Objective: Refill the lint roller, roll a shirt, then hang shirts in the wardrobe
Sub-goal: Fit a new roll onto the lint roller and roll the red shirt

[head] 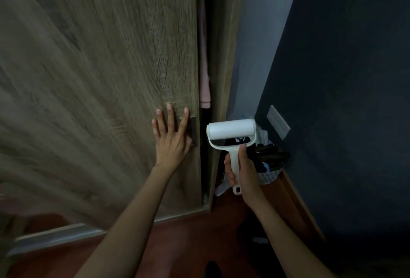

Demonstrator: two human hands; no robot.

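The left hand lies flat on the wardrobe door, fingers spread, its forefinger over the dark recessed handle near the door's right edge. The door stands a little way from the frame, and in the narrow dark gap a pink garment hangs. To the right, the right hand is wrapped around the white handle of the lint roller, holding it upright with the white roll on top. Beyond the roller, a basket of dark clothes sits on the reddish floor against the dark wall.
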